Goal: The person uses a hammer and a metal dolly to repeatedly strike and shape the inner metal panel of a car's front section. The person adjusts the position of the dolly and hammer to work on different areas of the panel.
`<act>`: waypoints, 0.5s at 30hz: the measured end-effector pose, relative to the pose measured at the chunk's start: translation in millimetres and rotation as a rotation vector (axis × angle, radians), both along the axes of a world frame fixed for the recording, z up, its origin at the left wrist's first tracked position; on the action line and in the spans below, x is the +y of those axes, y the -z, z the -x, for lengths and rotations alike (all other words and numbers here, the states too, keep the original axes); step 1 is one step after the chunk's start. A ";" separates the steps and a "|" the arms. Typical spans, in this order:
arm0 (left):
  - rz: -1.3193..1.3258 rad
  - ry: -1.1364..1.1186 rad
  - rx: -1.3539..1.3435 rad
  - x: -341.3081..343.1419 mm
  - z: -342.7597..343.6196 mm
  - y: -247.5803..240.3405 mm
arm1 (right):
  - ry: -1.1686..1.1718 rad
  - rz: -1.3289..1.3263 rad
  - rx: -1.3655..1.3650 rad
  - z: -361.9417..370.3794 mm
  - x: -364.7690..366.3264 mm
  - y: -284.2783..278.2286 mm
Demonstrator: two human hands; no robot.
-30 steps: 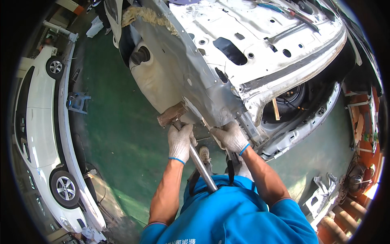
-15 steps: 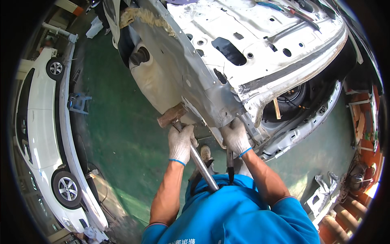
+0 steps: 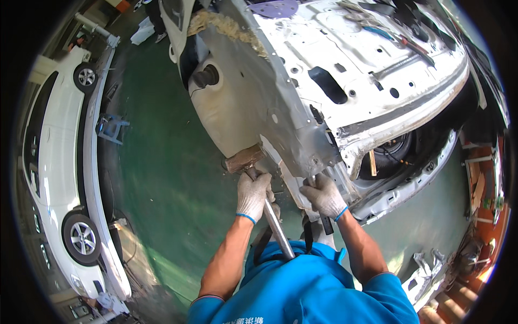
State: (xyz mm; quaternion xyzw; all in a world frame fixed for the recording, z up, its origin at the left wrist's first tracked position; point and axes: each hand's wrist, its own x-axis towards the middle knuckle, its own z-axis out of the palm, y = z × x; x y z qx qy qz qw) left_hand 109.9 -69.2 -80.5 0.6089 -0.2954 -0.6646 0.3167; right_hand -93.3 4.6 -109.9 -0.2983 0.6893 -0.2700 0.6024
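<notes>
Left hand [image 3: 252, 195] clenched round the hammer [image 3: 276, 225], brown head jutting just above that grip, shaft running down below; right hand [image 3: 325, 197] grasping a dark-handled tool [image 3: 327, 224], butt poking out beneath, the grey metal panel [image 3: 291, 119] just beyond this grip

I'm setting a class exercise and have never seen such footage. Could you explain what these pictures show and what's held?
No machine here: the gloved left hand and right hand are a person's own. The view comes from a wide fisheye camera worn on the head, looking down, so straight edges bend. The left grips a hammer just below its head. The right holds a dark-handled tool near the edge of a partly stripped car body; whether they touch is unclear. On that body lies a red-and-black tool. A white car stands at left.
</notes>
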 end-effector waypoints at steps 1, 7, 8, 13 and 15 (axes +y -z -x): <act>0.047 0.017 0.000 -0.6 -1.2 1.0 | 0.174 0.126 -0.013 -0.6 -0.7 -1.5; 0.066 -0.005 -0.036 -0.3 -1.1 7.7 | 0.117 0.287 -0.058 -18.0 -11.2 -9.7; 0.063 -0.015 -0.039 -0.1 -1.0 9.5 | -0.148 0.254 -0.010 -20.9 -10.8 -11.0; 0.096 -0.018 -0.031 4.4 -0.8 32.9 | 0.183 0.201 -0.193 -21.0 1.5 -14.7; 0.071 -0.118 0.173 13.5 1.1 46.6 | 0.165 0.158 -0.103 -12.4 12.7 -15.9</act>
